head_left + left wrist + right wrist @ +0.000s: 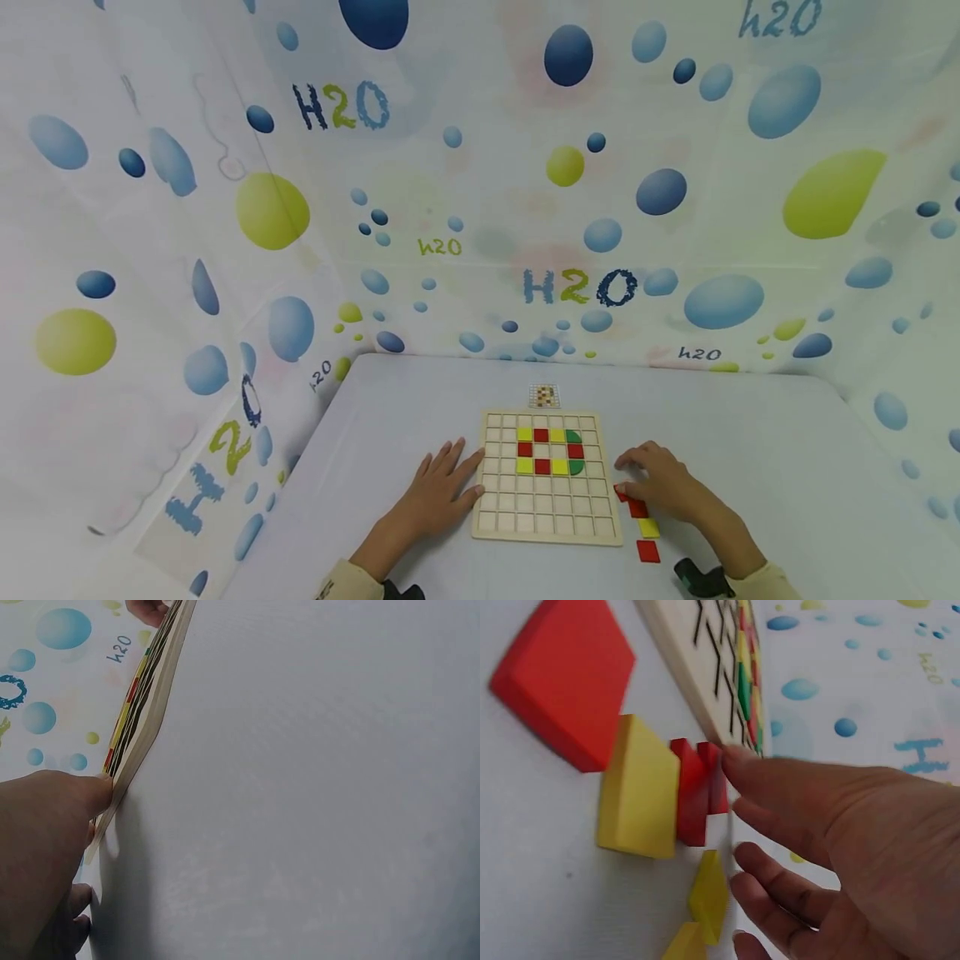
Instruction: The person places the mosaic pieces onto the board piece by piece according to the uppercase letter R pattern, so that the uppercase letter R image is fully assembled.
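Note:
A wooden grid board (pixel 543 512) lies on the table, with red, yellow and green tiles forming a block in its upper cells. My left hand (pixel 438 492) rests at the board's left edge, fingers spread, the thumb and a fingertip touching the rim. Right of the board, my right hand (pixel 663 483) hovers low over loose tiles, fingers loosely bent. Its thumb tip is right at a red tile (pixel 715 778), with the other fingers apart from it. Near it stand another red tile (pixel 692 791) and a yellow tile (pixel 641 795). Two more yellow pieces (pixel 710 896) lie under the fingers, hidden in the head view.
A small pattern card (pixel 544 396) lies behind the board. The nearest loose red tile (pixel 648 552) is by the board's lower right corner. A white sheet (pixel 480 183) printed with bubbles and H2O hangs behind and beside the table (pixel 405 392).

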